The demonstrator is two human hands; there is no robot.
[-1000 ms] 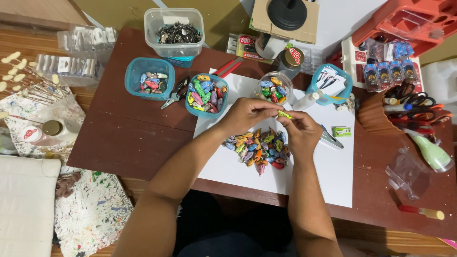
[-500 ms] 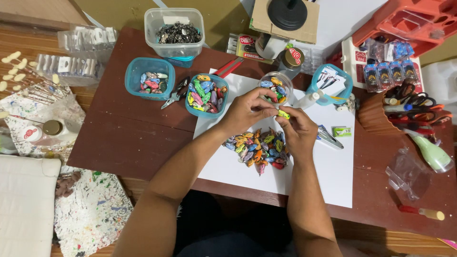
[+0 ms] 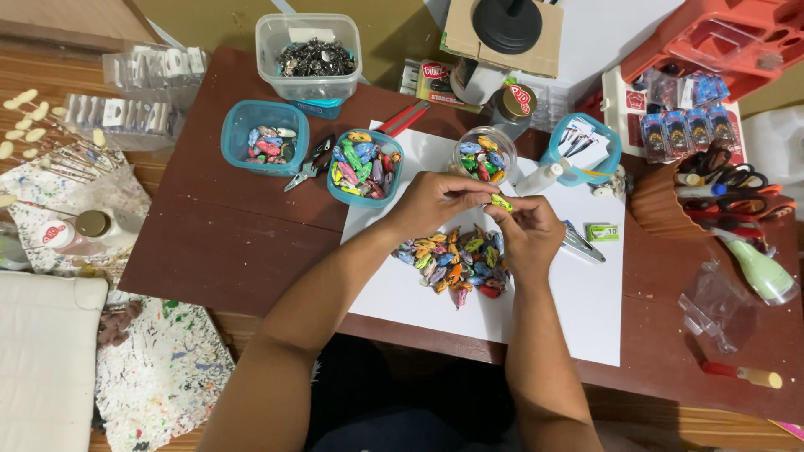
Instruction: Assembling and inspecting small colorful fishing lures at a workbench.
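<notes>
Since the earlier frame, little has shifted: both hands remain raised over the white paper sheet (image 3: 536,326), centre frame. Left hand (image 3: 435,199) and right hand (image 3: 529,233) together pinch one small yellow-green painted piece (image 3: 502,202), held above the multicoloured pile (image 3: 456,264) for close handling. Upper centre, a red-labelled flat box (image 3: 431,79); right, a small green-and-white packet (image 3: 602,232).

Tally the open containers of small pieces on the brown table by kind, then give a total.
Teal bowls: 3
Clear square tub: 1
Clear round jar: 1
Total: 5
Both hands pinch a yellow-green piece.
</notes>
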